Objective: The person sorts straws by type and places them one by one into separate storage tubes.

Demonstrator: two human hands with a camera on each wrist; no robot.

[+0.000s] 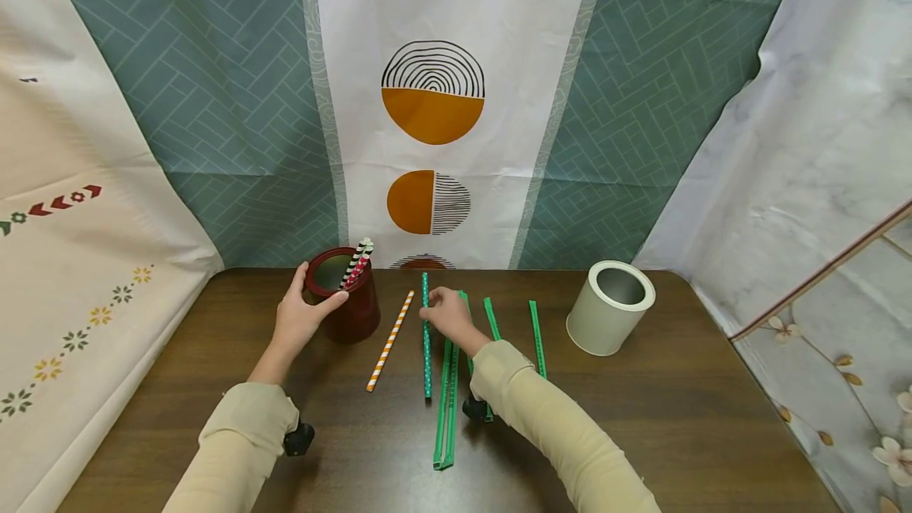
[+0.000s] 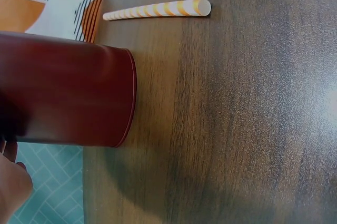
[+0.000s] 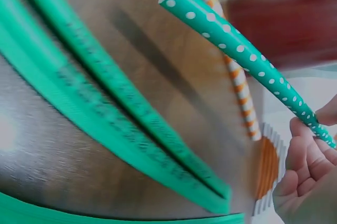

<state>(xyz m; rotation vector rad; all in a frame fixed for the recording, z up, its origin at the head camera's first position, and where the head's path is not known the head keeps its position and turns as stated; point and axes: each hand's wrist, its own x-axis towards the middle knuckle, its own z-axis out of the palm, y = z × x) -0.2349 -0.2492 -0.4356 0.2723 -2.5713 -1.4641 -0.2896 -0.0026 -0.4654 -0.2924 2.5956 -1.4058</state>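
Observation:
My left hand [image 1: 298, 323] holds a dark red cylindrical canister [image 1: 359, 317] at its left and near side, thumb spread across the front. Inside the canister lean a black-and-white striped straw [image 1: 352, 263] and a red-and-white patterned straw [image 1: 359, 268]. Between thumb and fingers, my right hand [image 1: 454, 318] pinches a teal straw with white dots [image 3: 231, 41]. Its shadow falls apart from it on the table, so the straw is raised. An orange-and-white striped straw [image 1: 390, 341] lies between the canister and the dotted straw.
Several green wrapped straws [image 1: 446, 410] lie under and around the right forearm on the brown wooden table [image 1: 356, 465]. A cream-coloured canister [image 1: 602, 319] stands at the right. Patterned cloth [image 1: 435, 109] hangs behind the table's far edge.

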